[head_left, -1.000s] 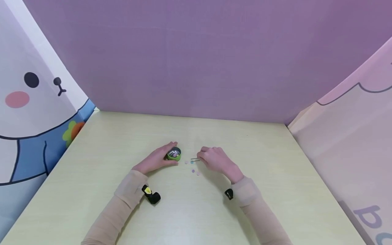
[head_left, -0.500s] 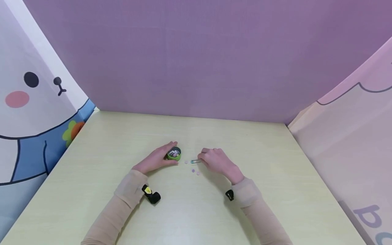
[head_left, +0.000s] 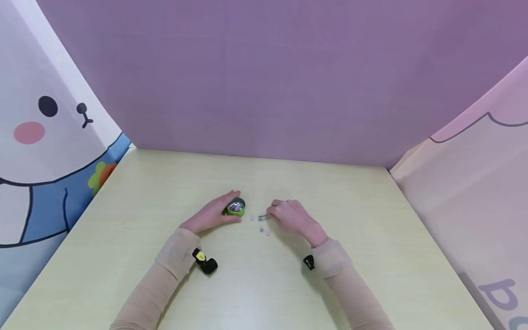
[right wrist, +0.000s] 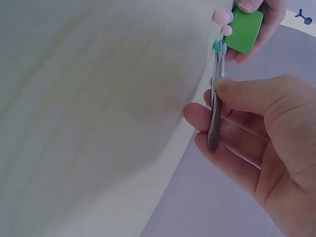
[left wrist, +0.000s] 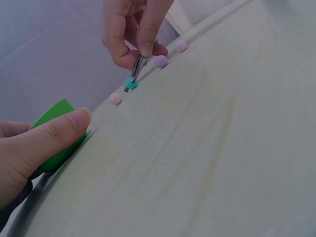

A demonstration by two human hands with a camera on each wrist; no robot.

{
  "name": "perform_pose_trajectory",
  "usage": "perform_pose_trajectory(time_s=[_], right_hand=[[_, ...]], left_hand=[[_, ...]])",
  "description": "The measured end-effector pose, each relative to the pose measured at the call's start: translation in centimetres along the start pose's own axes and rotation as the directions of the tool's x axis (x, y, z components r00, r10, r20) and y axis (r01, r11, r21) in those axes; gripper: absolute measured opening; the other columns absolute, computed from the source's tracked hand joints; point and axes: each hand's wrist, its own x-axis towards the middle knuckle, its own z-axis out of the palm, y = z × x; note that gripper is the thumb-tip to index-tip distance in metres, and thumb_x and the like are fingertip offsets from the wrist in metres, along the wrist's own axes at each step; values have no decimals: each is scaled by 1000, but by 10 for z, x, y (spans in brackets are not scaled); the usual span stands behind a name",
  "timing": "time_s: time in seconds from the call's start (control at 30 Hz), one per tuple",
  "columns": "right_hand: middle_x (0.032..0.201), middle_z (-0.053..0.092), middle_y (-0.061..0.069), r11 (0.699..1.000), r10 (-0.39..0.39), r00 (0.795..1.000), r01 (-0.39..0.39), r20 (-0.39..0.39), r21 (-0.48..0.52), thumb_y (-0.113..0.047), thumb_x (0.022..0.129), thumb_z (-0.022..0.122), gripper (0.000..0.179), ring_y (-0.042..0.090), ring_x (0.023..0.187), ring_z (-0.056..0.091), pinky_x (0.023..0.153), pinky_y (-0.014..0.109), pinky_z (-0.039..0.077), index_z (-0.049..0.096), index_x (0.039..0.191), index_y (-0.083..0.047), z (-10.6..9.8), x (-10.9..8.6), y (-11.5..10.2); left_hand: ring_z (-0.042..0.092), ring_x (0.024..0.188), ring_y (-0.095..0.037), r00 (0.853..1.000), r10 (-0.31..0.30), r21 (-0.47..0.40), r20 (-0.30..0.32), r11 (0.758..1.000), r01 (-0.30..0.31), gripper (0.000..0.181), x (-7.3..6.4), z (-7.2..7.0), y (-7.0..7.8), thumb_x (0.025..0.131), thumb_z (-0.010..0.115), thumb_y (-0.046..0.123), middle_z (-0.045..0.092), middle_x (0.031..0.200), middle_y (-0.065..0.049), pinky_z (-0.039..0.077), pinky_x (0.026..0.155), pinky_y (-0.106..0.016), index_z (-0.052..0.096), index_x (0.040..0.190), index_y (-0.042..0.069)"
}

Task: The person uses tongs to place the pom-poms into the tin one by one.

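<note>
My left hand (head_left: pixel 212 213) holds a small green cup (head_left: pixel 236 212) with a shiny inside, thumb on the near side and fingers round the far side. Pale bits show in the cup. In the right wrist view, my right hand (right wrist: pixel 276 118) pinches metal tweezers (right wrist: pixel 216 116) between thumb and fingers. The tweezer tips stand on either side of a small turquoise ball (left wrist: pixel 131 83) on the table, right at its surface. Beside it lie a pink ball (left wrist: pixel 115 99) nearer the cup, a purple ball (left wrist: pixel 161 61) and another pink ball (left wrist: pixel 181 46).
The pale wood-look table (head_left: pixel 264 284) stretches around both hands. A purple panel (head_left: pixel 264 82) rises at its back edge, with printed cloth panels at left and right. A small black camera (head_left: pixel 206 263) sits at the left wrist, another black device (head_left: pixel 309 261) at the right.
The tweezers have come down from just above the turquoise ball to around it, their tips drawing closer together. The left hand and cup keep their place; the head view has shifted slightly.
</note>
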Motion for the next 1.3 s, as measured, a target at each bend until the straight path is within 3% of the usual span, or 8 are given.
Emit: perform_pose_trajectory(time_s=[0.8,1.07,1.3], right_hand=[[89,73,0,999,-8,999,7,-35,-33,-13,95,65,12,16,68,68,53,31,55,77,94,-17,-1,1,1],[85,71,0,1000,-22,998,21,-62,-22,-12,96,63,14,14,61,63,49,29,51,75,91,-15,-6,7,1],[91,74,0,1000,-27,997,26,-69,-7,-13,97,61,15,14,65,66,50,26,51,76,93,-15,-9,15,-1]], left_hand=[[29,150,-34,1000,10,-7,3,1000,-10,90,1,2,1,86,75,43,28,163,-14,29,124,-50,29,156,9],[30,150,-35,1000,11,-8,-5,1000,-11,90,1,2,-1,86,75,45,29,163,-14,30,123,-51,30,156,11],[30,150,-36,1000,16,-9,-7,1000,-16,90,0,1,0,86,75,43,29,163,-16,31,123,-52,30,156,10]])
